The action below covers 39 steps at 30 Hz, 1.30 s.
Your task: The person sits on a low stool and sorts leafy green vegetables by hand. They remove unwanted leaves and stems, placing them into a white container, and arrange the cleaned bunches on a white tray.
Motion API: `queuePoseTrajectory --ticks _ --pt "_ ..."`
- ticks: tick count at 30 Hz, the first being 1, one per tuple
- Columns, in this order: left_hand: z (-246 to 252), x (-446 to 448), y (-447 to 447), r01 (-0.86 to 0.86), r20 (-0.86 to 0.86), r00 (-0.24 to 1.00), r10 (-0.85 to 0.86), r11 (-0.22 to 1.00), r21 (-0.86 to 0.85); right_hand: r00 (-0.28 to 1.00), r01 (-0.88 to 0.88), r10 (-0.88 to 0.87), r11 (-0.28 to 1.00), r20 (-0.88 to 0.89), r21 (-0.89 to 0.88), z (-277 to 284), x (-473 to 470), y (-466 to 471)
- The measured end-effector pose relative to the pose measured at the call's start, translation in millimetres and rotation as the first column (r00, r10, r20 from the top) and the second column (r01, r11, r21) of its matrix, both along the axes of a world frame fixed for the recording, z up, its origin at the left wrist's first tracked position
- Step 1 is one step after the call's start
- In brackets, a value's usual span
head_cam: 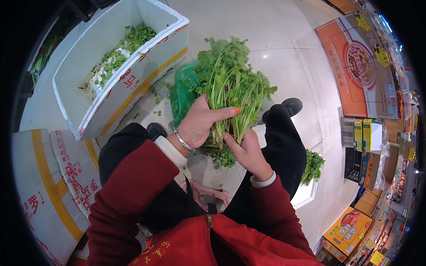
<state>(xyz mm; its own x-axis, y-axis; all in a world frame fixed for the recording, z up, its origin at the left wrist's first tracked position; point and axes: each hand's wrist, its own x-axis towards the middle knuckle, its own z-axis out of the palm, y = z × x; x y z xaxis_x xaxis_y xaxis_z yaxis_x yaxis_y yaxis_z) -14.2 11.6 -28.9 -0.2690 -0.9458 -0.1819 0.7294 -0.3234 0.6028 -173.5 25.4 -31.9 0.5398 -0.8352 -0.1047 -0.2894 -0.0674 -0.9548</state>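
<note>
Between my knees I hold a leafy bunch of green herbs, likely cilantro (229, 73), with its leaves pointing away from me and its pale stem ends towards me. My left hand (196, 121) wears a silver bracelet at the wrist and grips the stems, its thumb laid across them. Lower down, my right hand (246, 151) holds the bunch near the root ends. Behind the bunch, a green plastic bag (183, 91) lies on the floor. Loose greens (219, 154) lie on the tiles beneath my hands, partly hidden by them.
A white foam box (149, 73) with leaf scraps inside stands at the front left. Closed foam boxes (50, 179) sit to my left. Beyond my right leg, a white tray (308, 196) carries greens (313, 166). Cartons (359, 69) and goods line the right side. Stray leaves dot the floor.
</note>
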Motion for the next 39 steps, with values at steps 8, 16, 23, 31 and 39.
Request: queuePoseTrajectory --ticks 8,16,23,31,39 --pt "0 -2 6 0.055 0.173 0.983 -0.053 0.998 -0.01 0.855 -0.017 -0.242 0.872 0.459 0.49 6 -2 1" --pt "6 -2 5 0.185 0.151 0.972 -0.178 0.982 -0.039 0.873 -0.073 -0.199 0.85 0.445 0.522 -4 -5 0" --pt "2 -7 2 -0.073 0.541 0.82 0.184 0.973 -0.219 0.827 0.033 -0.293 0.878 0.48 0.478 4 6 2" --pt "-11 -15 15 -0.09 0.577 0.803 0.151 0.987 -0.133 0.657 0.097 -0.514 0.783 0.552 0.614 1 17 8" --pt "3 -7 -4 -0.254 0.589 0.575 0.568 0.808 -0.531 0.838 0.16 -0.339 0.902 0.427 0.4 -13 11 3"
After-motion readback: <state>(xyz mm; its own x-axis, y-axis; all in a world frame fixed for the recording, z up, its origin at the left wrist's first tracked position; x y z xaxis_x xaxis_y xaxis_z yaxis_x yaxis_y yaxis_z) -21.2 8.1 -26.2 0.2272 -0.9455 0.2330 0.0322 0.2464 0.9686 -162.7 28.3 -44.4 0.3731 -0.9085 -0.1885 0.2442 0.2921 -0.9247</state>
